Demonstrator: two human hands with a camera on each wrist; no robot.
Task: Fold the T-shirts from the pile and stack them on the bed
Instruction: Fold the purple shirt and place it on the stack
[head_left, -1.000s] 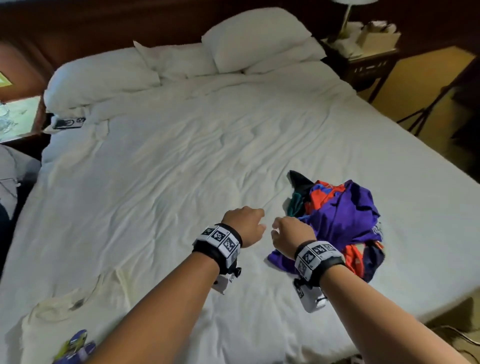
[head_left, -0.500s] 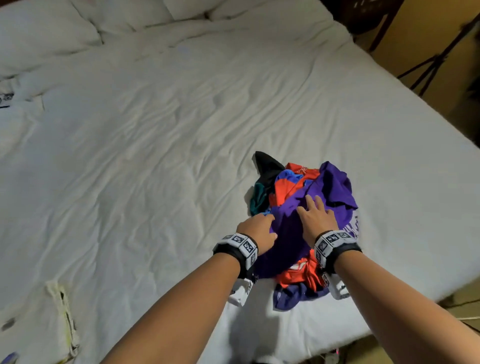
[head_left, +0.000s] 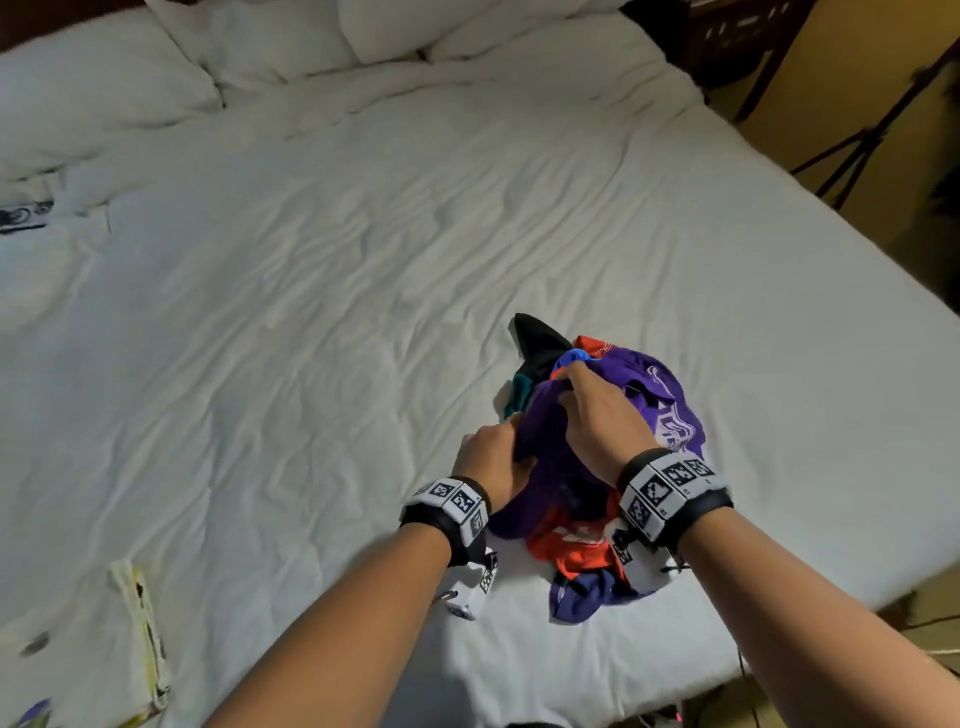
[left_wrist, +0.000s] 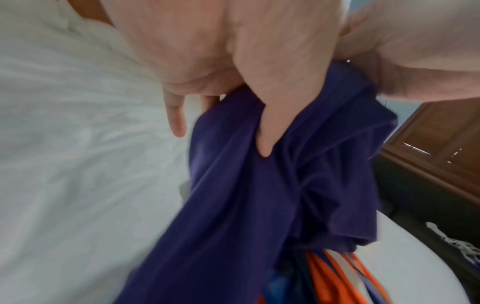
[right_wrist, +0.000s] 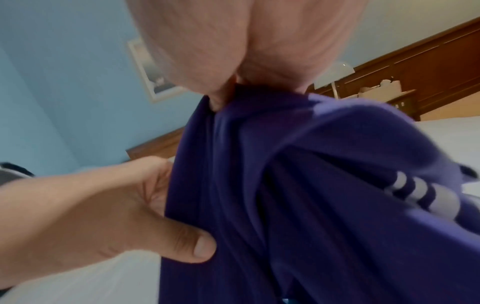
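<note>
Half a second earlier both hands only rested on the pile. Now the left hand and right hand each had a grip clamped on the purple T-shirt atop it, near the bed's right edge, so pulling one shirt free looked underway. The left wrist view showed an orange shirt beneath; the right wrist view showed the left thumb pinching fabric.

Fingertips buried in purple T-shirt
</note>
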